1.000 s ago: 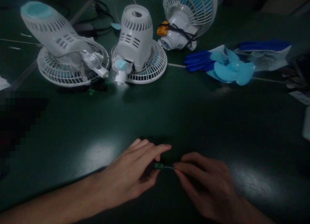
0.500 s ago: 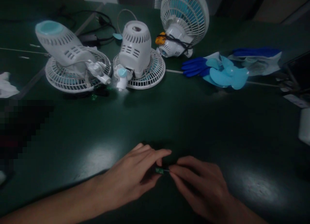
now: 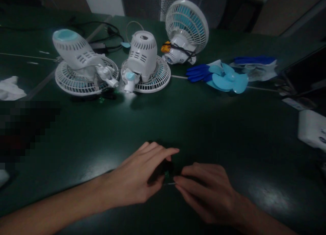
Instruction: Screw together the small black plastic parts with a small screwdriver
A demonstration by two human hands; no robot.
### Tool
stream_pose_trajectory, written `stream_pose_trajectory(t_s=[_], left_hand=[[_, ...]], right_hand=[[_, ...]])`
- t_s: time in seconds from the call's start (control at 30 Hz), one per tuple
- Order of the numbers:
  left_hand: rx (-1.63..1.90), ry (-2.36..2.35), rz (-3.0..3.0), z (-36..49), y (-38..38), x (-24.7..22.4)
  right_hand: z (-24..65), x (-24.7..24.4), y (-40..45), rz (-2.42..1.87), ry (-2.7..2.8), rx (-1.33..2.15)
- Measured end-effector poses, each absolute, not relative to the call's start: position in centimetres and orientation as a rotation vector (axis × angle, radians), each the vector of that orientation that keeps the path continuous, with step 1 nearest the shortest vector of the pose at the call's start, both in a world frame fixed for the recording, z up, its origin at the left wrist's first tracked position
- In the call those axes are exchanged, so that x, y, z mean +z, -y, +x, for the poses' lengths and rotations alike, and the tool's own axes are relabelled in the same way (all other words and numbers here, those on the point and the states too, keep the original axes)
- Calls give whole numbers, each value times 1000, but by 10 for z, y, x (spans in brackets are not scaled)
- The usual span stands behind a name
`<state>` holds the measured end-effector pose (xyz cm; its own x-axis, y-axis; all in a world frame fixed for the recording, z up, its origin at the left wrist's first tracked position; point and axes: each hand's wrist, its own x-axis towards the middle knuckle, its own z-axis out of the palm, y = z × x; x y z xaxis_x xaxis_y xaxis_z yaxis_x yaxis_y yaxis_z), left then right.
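Note:
Low on the dark green table, my left hand [image 3: 145,175] is closed around a small green piece [image 3: 166,174] that looks like a circuit board. Its index finger stretches out above the piece, and the palm hides part of it. Facing it from the right, my right hand [image 3: 206,191] pinches a thin pale rod [image 3: 169,183] between thumb and fingertips. The rod points left, just below the green piece, with its tip near my left thumb. Whether rod and board touch I cannot tell. The rod's other end is hidden inside my right hand.
Two white fans lie face down, one at left [image 3: 84,58] and one in the middle [image 3: 142,55]; another fan [image 3: 187,28] stands tilted behind. Blue gloves [image 3: 197,73] and a light-blue fan blade [image 3: 229,79] lie at right. A white box [image 3: 312,128] sits at the right edge.
The view has shifted slightly. The rod has moved from beside the green piece to just below it, and the piece now shows less clearly. Both hands remain close together.

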<state>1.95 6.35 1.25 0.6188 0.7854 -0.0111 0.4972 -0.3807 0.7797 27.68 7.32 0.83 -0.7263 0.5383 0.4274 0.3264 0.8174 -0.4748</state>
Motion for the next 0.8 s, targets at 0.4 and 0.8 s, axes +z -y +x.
stream_pose_trajectory(t_s=[0.4,0.8], left_hand=[[478,-814,2627,18,-44,15],[721,-768,2873,8,-41,11]], right_hand=[[284,18,-82,-1043,2011,588],[288,11,-85,-1066,1930,767]])
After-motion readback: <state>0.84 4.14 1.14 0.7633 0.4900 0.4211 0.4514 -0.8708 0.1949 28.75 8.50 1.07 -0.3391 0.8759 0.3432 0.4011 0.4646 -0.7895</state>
